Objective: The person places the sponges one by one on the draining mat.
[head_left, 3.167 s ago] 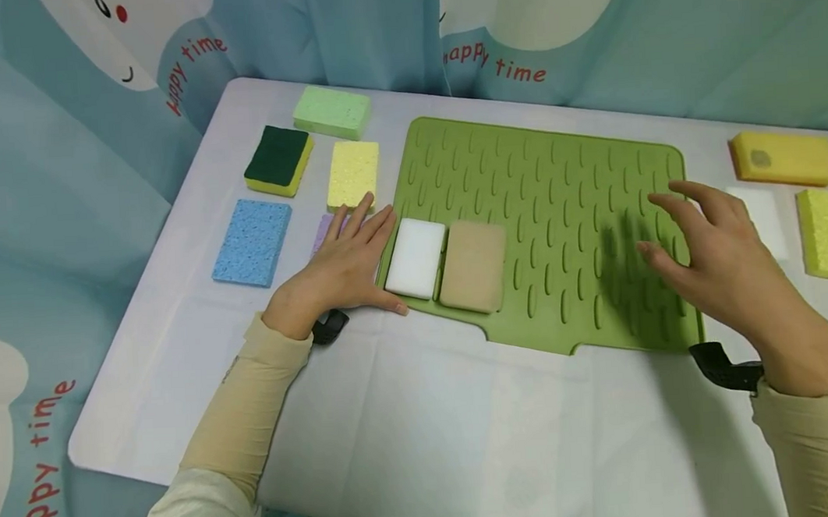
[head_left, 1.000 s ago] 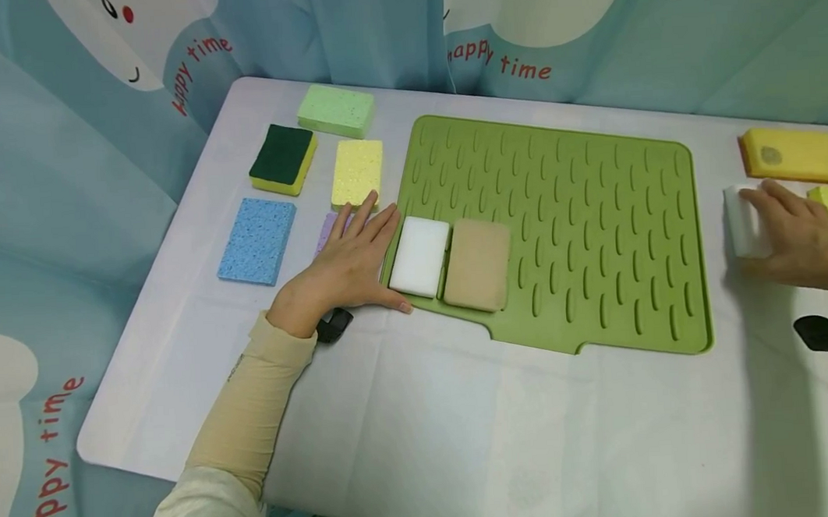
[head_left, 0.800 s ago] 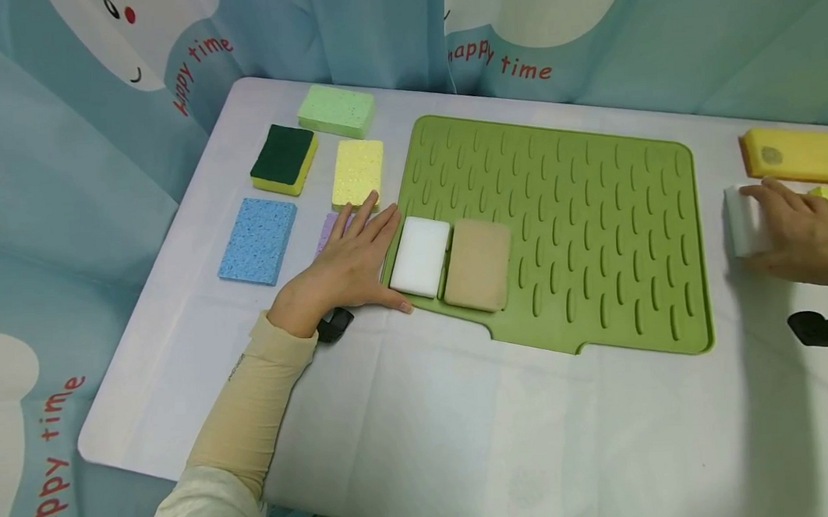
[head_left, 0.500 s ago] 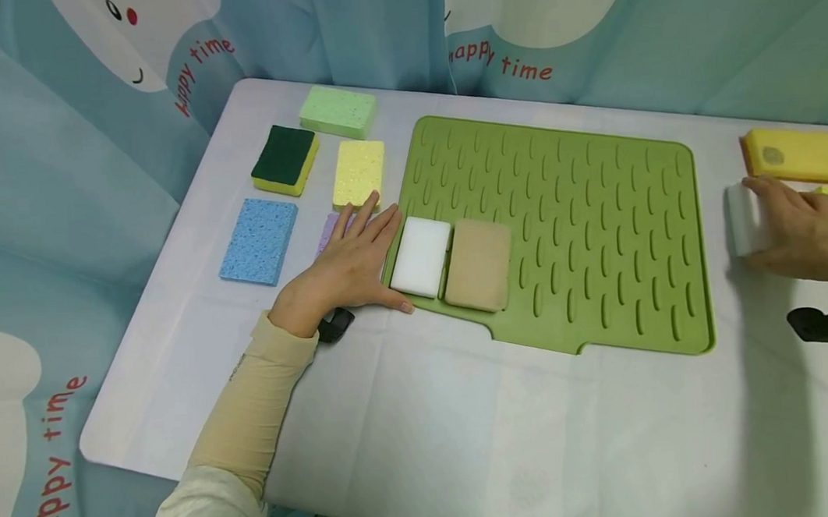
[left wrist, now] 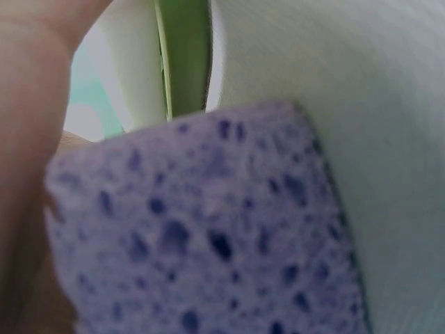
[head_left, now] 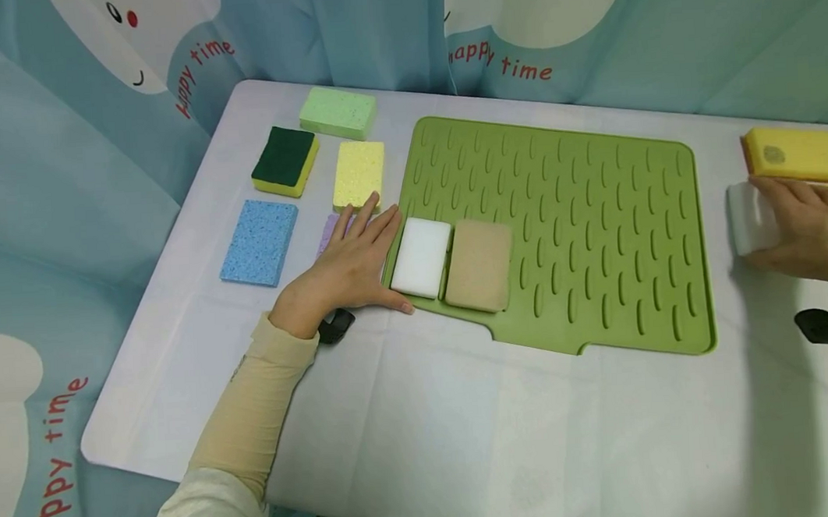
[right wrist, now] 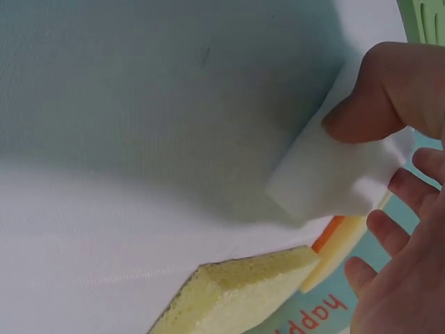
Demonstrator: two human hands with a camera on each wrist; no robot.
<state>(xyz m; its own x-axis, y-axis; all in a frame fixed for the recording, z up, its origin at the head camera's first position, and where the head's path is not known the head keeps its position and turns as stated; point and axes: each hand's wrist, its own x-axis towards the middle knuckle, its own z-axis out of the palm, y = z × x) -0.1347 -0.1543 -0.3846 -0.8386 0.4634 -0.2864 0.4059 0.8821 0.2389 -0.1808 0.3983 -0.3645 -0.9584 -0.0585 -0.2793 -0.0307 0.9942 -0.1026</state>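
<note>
My left hand [head_left: 344, 270] lies with fingers spread beside the left edge of the green ridged mat [head_left: 594, 218]. Under it is a purple sponge [left wrist: 208, 223], mostly covered in the head view. On the mat, by the thumb, a white sponge block [head_left: 421, 256] and a beige sponge block [head_left: 479, 264] lie side by side. Right of the mat, my right hand [head_left: 809, 226] grips another white sponge block [head_left: 749, 217] between thumb and fingers. The right wrist view shows the thumb [right wrist: 365, 115] pressed against this white block's face.
Left of the mat are a pale green sponge [head_left: 338, 112], a green-topped scouring sponge [head_left: 285, 160], a small yellow sponge [head_left: 359, 171] and a blue sponge [head_left: 258, 242]. Near my right hand are an orange-yellow sponge [head_left: 802, 154] and a light yellow sponge [right wrist: 236, 292]. A printed curtain [head_left: 374, 26] borders the table.
My right hand has moved right from above the mat's right side and taken hold of the white sponge block there, lately shifting slightly further right. My left hand stays put.
</note>
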